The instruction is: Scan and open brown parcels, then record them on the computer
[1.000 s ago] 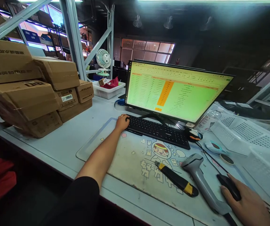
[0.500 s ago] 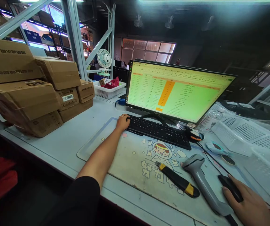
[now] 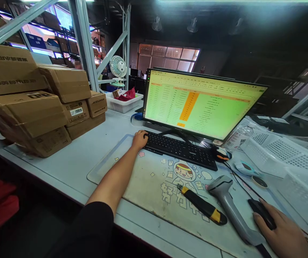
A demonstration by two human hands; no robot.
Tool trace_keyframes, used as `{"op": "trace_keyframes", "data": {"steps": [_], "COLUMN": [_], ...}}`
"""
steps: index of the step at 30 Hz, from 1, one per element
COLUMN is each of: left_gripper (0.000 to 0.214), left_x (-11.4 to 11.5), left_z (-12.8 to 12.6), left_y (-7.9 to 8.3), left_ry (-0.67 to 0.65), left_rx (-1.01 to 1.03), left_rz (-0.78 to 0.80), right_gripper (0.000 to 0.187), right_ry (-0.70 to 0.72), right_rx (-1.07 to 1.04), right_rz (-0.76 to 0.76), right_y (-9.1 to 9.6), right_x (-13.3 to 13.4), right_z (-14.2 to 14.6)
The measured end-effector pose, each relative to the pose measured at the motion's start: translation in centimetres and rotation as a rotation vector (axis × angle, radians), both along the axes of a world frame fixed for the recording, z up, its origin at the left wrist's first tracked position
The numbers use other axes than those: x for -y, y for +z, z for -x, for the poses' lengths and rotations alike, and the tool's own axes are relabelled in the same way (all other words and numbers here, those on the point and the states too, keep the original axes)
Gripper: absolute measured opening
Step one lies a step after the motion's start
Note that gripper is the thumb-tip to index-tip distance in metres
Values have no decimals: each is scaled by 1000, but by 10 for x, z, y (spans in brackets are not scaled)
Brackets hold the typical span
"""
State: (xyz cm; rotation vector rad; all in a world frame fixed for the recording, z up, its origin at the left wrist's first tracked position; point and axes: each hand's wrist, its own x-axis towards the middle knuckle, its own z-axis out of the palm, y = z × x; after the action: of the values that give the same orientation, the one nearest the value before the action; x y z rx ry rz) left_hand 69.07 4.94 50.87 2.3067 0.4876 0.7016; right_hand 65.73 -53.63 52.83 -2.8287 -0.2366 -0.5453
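Note:
My left hand (image 3: pixel 139 139) rests at the left end of a black keyboard (image 3: pixel 179 148). Its fingers lie over the keys there and hold nothing. At the lower right, my right hand (image 3: pixel 284 229) is wrapped over a black computer mouse (image 3: pixel 261 214). Left of the mouse lies a grey handheld barcode scanner (image 3: pixel 230 204). A black and yellow utility knife (image 3: pixel 203 206) is beside the scanner on a printed desk mat (image 3: pixel 143 182). Behind the keyboard stands a monitor (image 3: pixel 197 104) showing a spreadsheet with an orange column.
Cardboard boxes (image 3: pixel 22 111) are stacked at the left. A white basket (image 3: pixel 124 104) with a red item sits behind, near a small fan (image 3: pixel 118 67). White perforated baskets (image 3: pixel 285 147), a plastic bottle (image 3: pixel 240 138) and a tape roll (image 3: pixel 259 181) are at the right.
The view has shifted very slightly. Both hands stay in place, and the screen looks the same.

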Motion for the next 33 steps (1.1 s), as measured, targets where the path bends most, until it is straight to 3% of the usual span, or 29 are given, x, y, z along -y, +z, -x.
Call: {"op": "trace_keyframes", "data": {"steps": [12, 24, 33], "left_gripper": [32, 34, 32], "left_x": [-2, -1, -1], "left_z": [-2, 0, 0], "left_y": [-3, -1, -1], "left_ry": [-3, -18, -9], "left_rx": [10, -9, -2], "left_rz": [-2, -1, 2], "right_gripper": [60, 79, 65], "right_ry": [-72, -38, 4], "right_rx": [-45, -40, 53], "right_rz": [-100, -37, -48], "right_y": [10, -2, -8], "right_x": [-8, -1, 3], "right_z": [7, 0, -3]}}
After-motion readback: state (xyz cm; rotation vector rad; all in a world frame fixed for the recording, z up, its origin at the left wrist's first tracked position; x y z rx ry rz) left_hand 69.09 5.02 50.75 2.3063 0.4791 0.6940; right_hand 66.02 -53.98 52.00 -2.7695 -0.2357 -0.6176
